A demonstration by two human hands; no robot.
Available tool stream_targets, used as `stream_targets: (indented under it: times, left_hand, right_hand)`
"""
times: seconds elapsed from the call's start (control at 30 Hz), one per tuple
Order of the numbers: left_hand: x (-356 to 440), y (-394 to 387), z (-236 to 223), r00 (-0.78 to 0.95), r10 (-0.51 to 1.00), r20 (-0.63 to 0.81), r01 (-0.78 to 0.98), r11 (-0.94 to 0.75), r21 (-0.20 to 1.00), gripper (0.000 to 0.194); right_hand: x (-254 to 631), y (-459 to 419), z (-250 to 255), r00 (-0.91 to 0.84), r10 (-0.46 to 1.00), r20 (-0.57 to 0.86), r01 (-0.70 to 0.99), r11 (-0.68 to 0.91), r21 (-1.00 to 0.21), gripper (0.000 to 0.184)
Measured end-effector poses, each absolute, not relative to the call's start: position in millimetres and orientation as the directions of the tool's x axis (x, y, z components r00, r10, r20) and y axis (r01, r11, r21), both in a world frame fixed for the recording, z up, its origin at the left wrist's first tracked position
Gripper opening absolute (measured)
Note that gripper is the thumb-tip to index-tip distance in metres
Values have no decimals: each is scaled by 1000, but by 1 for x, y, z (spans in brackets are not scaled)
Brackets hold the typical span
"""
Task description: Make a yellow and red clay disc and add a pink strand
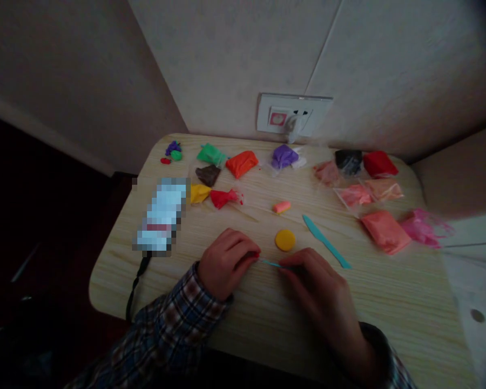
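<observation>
Nearest, the right hand (319, 294) has its grip clamped on a thin blue tool (272, 264), pointing toward the red bit (257, 254) pinched by the left hand (229, 262) above the desk (421, 302). Farther out lie a yellow disc (285, 240), teal knife (325, 240) and pink roll (282, 207).

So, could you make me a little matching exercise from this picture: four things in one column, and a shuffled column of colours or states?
Column one
1. Disc
2. Knife
3. Left hand
4. Right hand

Column two
A. Holds a thin blue stick
B. Teal and long
C. Pinches a small red piece
D. Yellow and round

Right pairs: 1-D, 2-B, 3-C, 4-A
</observation>
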State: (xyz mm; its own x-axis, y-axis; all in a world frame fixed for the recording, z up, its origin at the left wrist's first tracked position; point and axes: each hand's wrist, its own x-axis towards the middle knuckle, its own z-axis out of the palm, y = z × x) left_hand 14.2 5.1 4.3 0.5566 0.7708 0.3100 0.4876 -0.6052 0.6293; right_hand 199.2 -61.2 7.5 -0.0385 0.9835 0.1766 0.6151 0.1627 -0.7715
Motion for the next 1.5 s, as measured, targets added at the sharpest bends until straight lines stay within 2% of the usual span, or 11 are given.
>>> stream_targets:
  times: [0.47, 1.07, 1.33, 1.5]
  left_hand:
    - [14, 5, 10, 519, 832, 193, 545, -497, 676, 4]
    - [13, 5, 10, 505, 839, 203, 566, -499, 656, 6]
    - [13, 6, 9, 499, 834, 234, 571, -520, 635, 2]
    - [11, 7, 7, 503, 834, 227, 568, -517, 641, 3]
  right_hand:
    - [193, -54, 9, -55, 983, 175, 678, 165, -716, 9]
    - [190, -54, 8, -97, 981, 167, 715, 186, -674, 16]
    - [192, -50, 11, -19, 991, 136, 676, 113, -728, 8]
    - [194, -51, 11, -38, 989, 146, 671, 134, -730, 7]
